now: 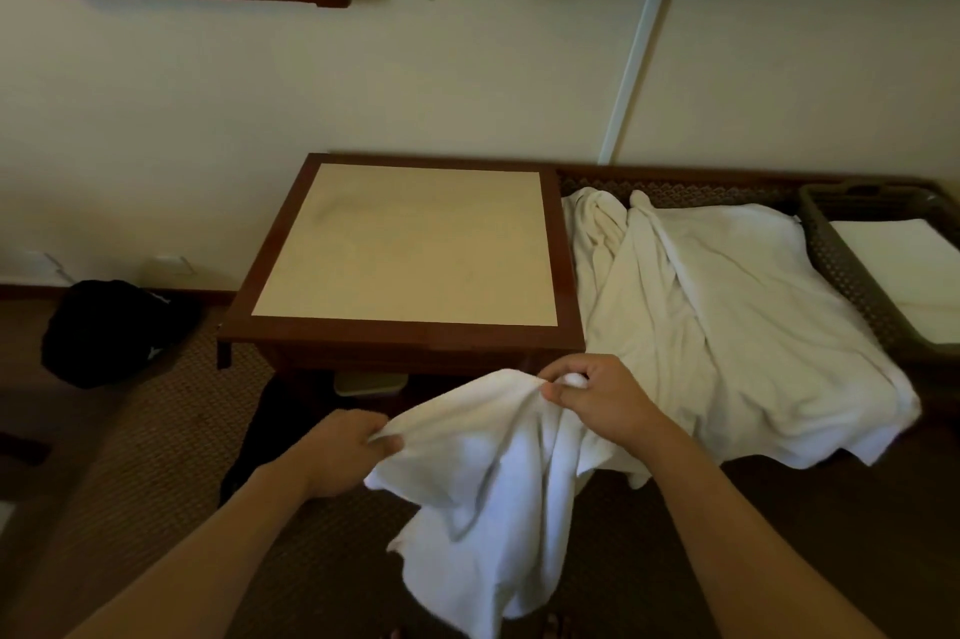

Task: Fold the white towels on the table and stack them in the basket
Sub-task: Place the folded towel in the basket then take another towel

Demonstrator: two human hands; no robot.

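Now a white towel (483,477) is hanging in the air just in front of the wooden table (410,243), held along its top edge. The left hand (340,451) is pinching one end, the right hand (597,397) bunching the other in curled fingers. More towels (727,326) are lying crumpled just right of the table, and beyond them the basket (852,275) is holding a folded towel (904,264).
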